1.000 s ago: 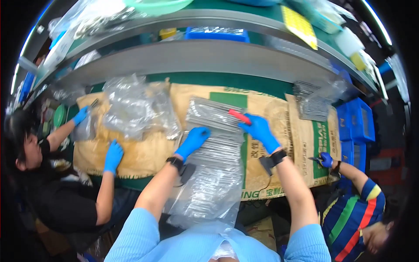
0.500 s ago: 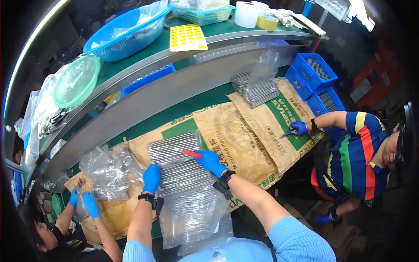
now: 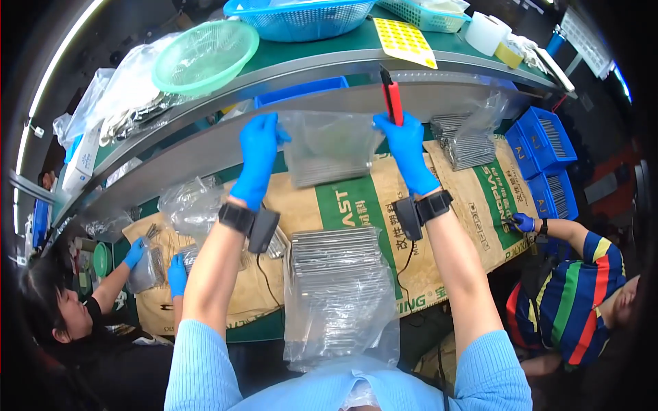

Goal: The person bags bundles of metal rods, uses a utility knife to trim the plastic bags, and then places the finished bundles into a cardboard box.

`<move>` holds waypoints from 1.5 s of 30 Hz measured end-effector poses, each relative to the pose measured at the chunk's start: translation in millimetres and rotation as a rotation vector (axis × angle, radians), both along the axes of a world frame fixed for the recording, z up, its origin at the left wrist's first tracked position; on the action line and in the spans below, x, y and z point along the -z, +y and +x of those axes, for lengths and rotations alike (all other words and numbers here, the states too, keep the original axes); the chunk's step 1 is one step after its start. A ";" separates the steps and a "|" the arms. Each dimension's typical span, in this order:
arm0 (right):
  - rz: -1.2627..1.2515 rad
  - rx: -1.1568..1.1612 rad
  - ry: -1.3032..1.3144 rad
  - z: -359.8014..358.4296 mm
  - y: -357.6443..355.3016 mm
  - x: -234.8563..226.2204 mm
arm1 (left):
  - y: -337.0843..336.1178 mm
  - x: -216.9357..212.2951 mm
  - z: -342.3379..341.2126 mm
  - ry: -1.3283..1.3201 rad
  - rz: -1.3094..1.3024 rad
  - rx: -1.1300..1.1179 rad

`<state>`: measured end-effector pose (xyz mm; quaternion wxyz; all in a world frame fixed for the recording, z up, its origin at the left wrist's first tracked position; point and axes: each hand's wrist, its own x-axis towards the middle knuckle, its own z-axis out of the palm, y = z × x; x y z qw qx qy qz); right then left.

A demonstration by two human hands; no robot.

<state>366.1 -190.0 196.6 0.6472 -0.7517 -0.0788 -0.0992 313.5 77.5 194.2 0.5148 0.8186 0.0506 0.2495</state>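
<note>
Both of my hands wear blue gloves and hold up a clear plastic bag (image 3: 329, 147) by its top corners, above the brown sack-covered table (image 3: 452, 226). Thin metal strips lie in the bag's bottom. My left hand (image 3: 259, 147) pinches the left corner. My right hand (image 3: 406, 140) grips the right corner together with a red and black tool (image 3: 391, 101) that points up. Below my hands, a stack of metal strips (image 3: 336, 257) rests on an open plastic bag (image 3: 339, 322) at the table's near edge.
A person at the left with blue gloves handles a bagged bundle (image 3: 144, 270). A person in a striped shirt (image 3: 576, 294) sits at the right beside blue bins (image 3: 548, 147). A shelf above carries a green basket (image 3: 204, 55), a blue basket (image 3: 301, 17), a yellow sheet (image 3: 406, 41) and tape rolls.
My hands have left the strip stack and lifted a clear bag with strips up in front of the shelf. The view has shifted, so the table sits lower and more central.
</note>
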 end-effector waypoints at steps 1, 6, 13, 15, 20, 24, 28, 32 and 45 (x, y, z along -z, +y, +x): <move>-0.034 0.029 -0.064 4.3 4.0 -4.5 | 0.5 -2.5 3.7 0.039 -0.133 0.045; -0.111 0.005 -0.025 -13.1 -3.0 36.6 | 6.5 17.2 -30.0 0.057 -0.426 0.109; -0.735 -0.318 0.247 -178.1 -96.4 132.1 | -17.3 50.8 -253.9 0.774 -0.182 0.096; -0.671 -0.512 0.463 -235.9 -114.3 146.3 | -5.3 121.0 -351.0 0.951 -0.295 0.010; -0.135 -0.593 1.107 -305.7 -149.0 124.2 | -62.1 74.8 -387.3 1.200 -0.760 -0.073; -0.139 -0.884 0.986 -314.4 -125.4 112.0 | -75.7 73.8 -370.5 1.074 -1.129 0.085; 0.158 -0.412 0.966 -268.2 -100.9 97.8 | -78.5 48.6 -310.9 0.786 -0.949 0.009; 0.295 -0.295 1.019 -229.5 -81.7 94.7 | -49.6 65.7 -220.5 0.479 -0.882 0.059; 0.108 -0.210 0.725 -199.7 -79.4 48.5 | -54.2 13.0 -29.8 0.236 -0.969 0.231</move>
